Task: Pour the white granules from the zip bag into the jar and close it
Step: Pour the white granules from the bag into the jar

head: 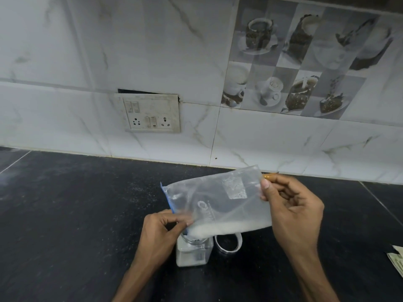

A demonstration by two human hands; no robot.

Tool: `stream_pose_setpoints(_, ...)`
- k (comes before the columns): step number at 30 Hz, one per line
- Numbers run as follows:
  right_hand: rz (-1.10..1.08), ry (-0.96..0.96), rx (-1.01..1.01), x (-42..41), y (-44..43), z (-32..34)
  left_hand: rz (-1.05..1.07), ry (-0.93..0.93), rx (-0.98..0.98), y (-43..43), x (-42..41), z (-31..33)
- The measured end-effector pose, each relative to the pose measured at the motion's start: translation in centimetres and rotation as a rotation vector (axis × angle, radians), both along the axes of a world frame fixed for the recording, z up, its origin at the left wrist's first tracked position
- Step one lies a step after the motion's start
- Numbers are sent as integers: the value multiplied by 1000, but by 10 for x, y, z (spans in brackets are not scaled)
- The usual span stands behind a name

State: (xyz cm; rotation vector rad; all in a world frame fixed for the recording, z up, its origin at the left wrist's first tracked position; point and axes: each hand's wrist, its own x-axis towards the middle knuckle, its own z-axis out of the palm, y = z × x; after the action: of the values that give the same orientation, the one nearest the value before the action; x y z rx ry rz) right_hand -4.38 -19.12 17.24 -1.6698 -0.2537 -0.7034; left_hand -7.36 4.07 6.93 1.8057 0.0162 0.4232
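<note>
The left hand (pixel 159 232) pinches the open mouth of the zip bag (pixel 218 199) directly above the jar (pixel 194 253), aiming the white granules (pixel 229 228). The right hand (pixel 294 212) pinches its far corner higher, right of the jar, so they slide down. The lid (pixel 229 243) lies just right of the jar. The bag's print is illegible.

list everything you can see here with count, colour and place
wall: white marbled tiles, at back
countertop: 1, black, below wall
socket panel: 1, off-white, on wall
picture tiles: grey, upper right wall
jar: 1, clear, open, on countertop
lid: 1, clear, right of jar
zip bag: 1, clear, blue zip, tilted over jar
white granules: white, in bag and jar
paper: pale, right edge
left hand: 1, pinches bag's mouth
right hand: 1, pinches bag's raised end
</note>
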Motion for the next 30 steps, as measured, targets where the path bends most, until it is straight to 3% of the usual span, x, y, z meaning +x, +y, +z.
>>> stream_pose_setpoints(30, -19, -9, 8, -1, 0, 0, 14, 2, -6, 1, 0, 0)
